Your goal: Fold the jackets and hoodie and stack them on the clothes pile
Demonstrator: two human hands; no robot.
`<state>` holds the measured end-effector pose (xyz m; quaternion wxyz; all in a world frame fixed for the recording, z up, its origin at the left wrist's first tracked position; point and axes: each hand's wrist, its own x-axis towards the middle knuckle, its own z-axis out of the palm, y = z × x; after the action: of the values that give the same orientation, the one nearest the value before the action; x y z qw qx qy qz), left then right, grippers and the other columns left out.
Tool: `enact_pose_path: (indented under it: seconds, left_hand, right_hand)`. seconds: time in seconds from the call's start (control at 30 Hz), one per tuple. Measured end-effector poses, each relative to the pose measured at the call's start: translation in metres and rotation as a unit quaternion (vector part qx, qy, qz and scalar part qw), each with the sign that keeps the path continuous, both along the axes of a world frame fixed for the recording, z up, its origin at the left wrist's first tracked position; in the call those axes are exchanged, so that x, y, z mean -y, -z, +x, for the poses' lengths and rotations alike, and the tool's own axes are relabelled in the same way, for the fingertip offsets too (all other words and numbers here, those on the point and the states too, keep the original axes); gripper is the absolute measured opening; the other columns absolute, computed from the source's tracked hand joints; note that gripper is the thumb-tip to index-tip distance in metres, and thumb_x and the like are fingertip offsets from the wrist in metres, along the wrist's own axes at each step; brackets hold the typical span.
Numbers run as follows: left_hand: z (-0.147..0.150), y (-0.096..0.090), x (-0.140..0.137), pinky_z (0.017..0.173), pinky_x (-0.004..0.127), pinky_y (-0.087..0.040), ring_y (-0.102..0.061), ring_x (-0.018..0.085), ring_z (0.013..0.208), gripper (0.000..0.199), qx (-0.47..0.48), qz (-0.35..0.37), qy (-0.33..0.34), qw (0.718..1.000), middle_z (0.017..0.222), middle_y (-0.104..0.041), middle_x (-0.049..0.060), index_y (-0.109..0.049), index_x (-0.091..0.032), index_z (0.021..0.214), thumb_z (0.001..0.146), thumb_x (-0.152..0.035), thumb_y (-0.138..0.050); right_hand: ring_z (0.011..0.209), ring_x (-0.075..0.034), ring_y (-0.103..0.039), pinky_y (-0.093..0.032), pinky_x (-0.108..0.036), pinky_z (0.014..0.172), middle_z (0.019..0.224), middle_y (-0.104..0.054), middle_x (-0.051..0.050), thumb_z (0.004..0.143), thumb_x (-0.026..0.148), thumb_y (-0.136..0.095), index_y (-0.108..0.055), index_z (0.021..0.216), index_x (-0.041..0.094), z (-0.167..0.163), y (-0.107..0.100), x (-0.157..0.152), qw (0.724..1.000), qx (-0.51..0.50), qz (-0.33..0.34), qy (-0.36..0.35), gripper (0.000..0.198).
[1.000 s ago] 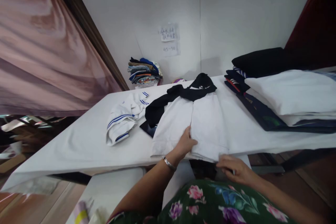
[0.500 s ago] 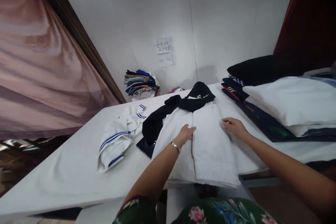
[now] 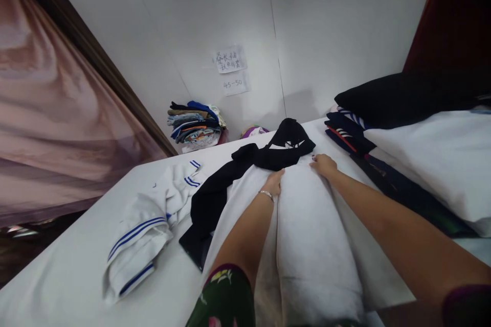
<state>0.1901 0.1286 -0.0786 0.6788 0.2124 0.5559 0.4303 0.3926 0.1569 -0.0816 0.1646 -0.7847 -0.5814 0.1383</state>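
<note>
A white jacket (image 3: pixel 314 230) with a black hood (image 3: pixel 288 135) and a dark sleeve (image 3: pixel 215 184) lies front up on the white table, its hem toward me. My left hand (image 3: pixel 273 184) is closed on the front opening edge just below the dark collar; its fingertips are partly hidden. Up at the right shoulder, my right hand (image 3: pixel 324 164) pinches the jacket's outer edge. Between both hands the right front panel bulges upward. Left of the jacket rests a crumpled white garment with blue stripes (image 3: pixel 143 235).
Stacked dark and white folded clothes (image 3: pixel 414 138) fill the table's right side. Behind the far edge stands a pile of colourful folded clothes (image 3: pixel 197 125). Handwritten paper signs (image 3: pixel 232 69) hang on the wall. A pink curtain (image 3: pixel 69 112) hangs at left.
Both hands have moved up the jacket toward its collar. My right hand has come inward and taken hold of the shoulder edge. My view has moved closer to the table.
</note>
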Motion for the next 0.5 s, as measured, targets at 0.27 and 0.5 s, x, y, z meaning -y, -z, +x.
enact_pose_path:
  seconds: [0.27, 0.5]
  left_hand:
    - [0.031, 0.002, -0.004, 0.073, 0.027, -0.054, -0.068, 0.018, 0.079, 0.017, -0.056, 0.012, 0.034, 0.998, 0.087, -0.070, 0.009, -0.060, -0.010, 0.103, 0.088, -0.019, -0.059]
    - [0.015, -0.008, 0.020, 0.063, 0.025, -0.053, -0.065, 0.017, 0.067, 0.019, -0.080, 0.003, 0.112, 0.991, 0.074, -0.069, 0.006, -0.064, -0.012, 0.095, 0.082, -0.024, -0.068]
  right_hand:
    - [0.105, -0.025, -0.061, -0.045, -0.031, 0.077, 0.110, -0.068, -0.010, 0.086, 0.034, -0.052, -0.070, 0.099, 0.022, 0.027, 0.006, -0.010, 0.999, 0.008, -0.029, 0.018, 0.025]
    - [0.099, -0.026, -0.064, -0.046, -0.030, 0.072, 0.108, -0.069, -0.010, 0.083, 0.049, -0.052, -0.070, 0.106, 0.020, 0.023, -0.003, -0.037, 0.999, -0.017, -0.041, 0.012, 0.041]
